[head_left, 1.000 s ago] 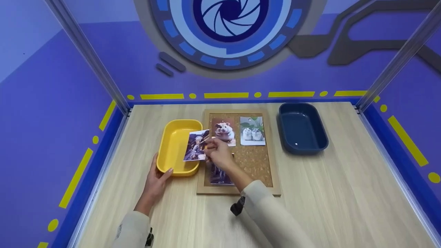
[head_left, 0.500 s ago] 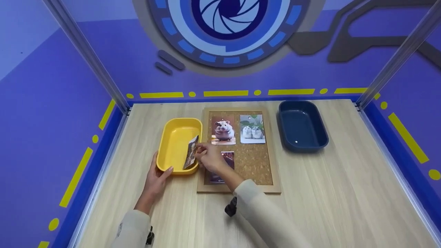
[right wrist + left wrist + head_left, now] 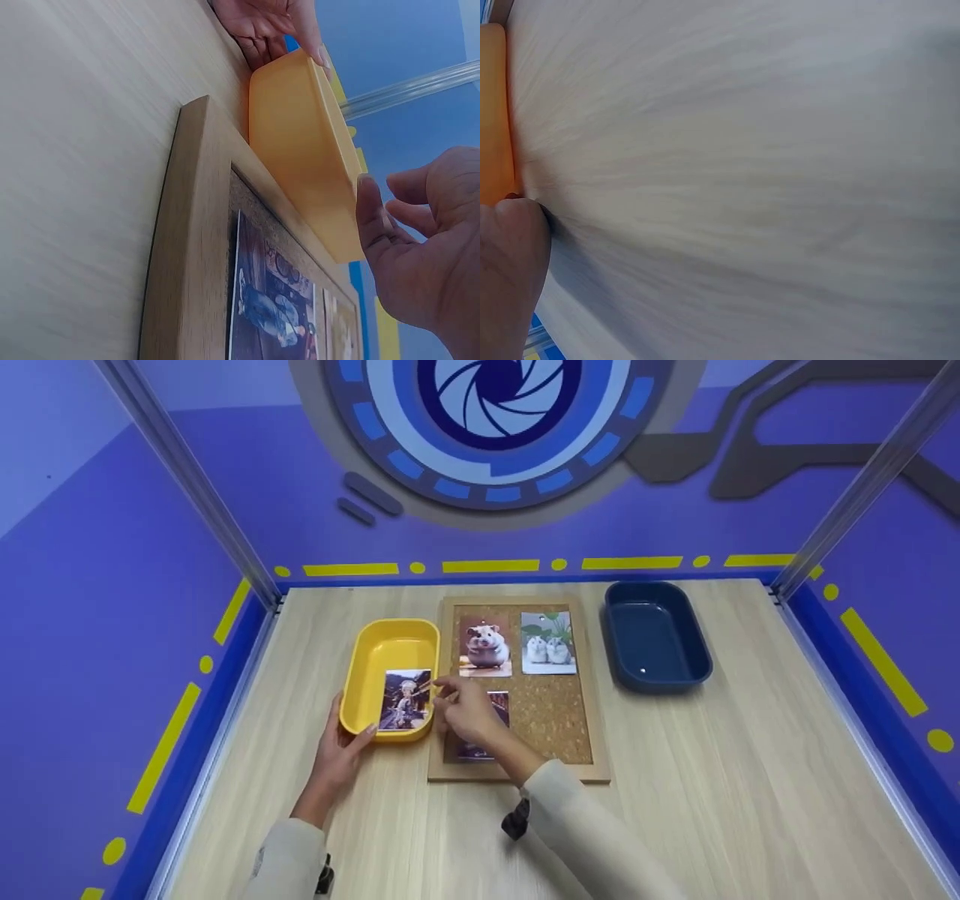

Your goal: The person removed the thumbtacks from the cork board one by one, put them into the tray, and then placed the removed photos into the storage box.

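Worktop [image 3: 750,780] carries everything. Cork board [image 3: 551,724] lies under the right hand [image 3: 469,709]. Blue tray [image 3: 652,641] sits well right of both hands. Yellow tray [image 3: 369,667] is between them: left hand [image 3: 341,754] has thumb over rim, fingers round outer wall, probably to steady it. Right hand: fingers loosely bent and parted at the tray's right wall, no hold visible. Board photos [image 3: 485,649]: two beyond right hand, one partly under it; pins [image 3: 542,619] likely fix them. Loose photo [image 3: 406,701]: in yellow tray, just left of right fingertips; flat or tilted, can't tell.
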`<action>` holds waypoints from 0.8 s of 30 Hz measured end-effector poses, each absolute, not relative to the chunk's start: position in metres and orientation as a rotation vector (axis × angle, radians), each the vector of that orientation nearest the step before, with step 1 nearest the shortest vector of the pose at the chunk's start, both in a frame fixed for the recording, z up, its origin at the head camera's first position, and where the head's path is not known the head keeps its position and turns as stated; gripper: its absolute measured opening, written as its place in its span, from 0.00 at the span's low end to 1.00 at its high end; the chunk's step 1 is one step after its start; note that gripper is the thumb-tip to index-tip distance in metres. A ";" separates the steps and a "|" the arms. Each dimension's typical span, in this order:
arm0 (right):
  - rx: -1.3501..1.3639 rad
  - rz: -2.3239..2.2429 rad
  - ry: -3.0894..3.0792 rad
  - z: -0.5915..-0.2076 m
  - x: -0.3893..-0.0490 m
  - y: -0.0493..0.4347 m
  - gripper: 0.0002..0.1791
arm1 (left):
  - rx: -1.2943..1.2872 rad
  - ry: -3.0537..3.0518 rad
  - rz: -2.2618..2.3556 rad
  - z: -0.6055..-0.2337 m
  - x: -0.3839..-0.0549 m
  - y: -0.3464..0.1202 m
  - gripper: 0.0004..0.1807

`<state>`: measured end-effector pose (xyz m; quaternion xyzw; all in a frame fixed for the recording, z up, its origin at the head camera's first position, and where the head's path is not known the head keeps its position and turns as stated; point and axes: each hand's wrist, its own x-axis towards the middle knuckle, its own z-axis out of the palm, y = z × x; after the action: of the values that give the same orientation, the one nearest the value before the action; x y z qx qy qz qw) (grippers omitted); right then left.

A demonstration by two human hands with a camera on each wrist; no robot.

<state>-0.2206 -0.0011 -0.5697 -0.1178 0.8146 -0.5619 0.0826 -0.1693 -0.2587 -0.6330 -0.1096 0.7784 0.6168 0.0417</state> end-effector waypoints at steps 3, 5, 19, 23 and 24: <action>-0.365 -1.664 2.458 -0.568 -0.218 0.007 0.20 | -0.346 2.367 1.902 -0.633 -0.170 -0.259 0.51; -0.391 -1.642 2.502 -0.568 -0.216 0.014 0.18 | -0.355 2.353 1.905 -0.634 -0.169 -0.260 0.51; -0.369 -1.629 2.632 -0.567 -0.197 0.102 0.13 | -0.376 2.356 1.894 -0.631 -0.168 -0.259 0.51; -0.326 -1.570 2.713 -0.574 -0.191 0.126 0.13 | -0.341 2.352 1.913 -0.631 -0.166 -0.259 0.52; -0.314 -1.557 2.730 -0.575 -0.189 0.131 0.13 | -0.327 2.348 1.919 -0.632 -0.167 -0.259 0.52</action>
<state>-0.1893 0.1309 -0.5755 -0.0994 0.8643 -0.4929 -0.0082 -0.1666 -0.2594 -0.6315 -0.1072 0.7690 0.6285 0.0455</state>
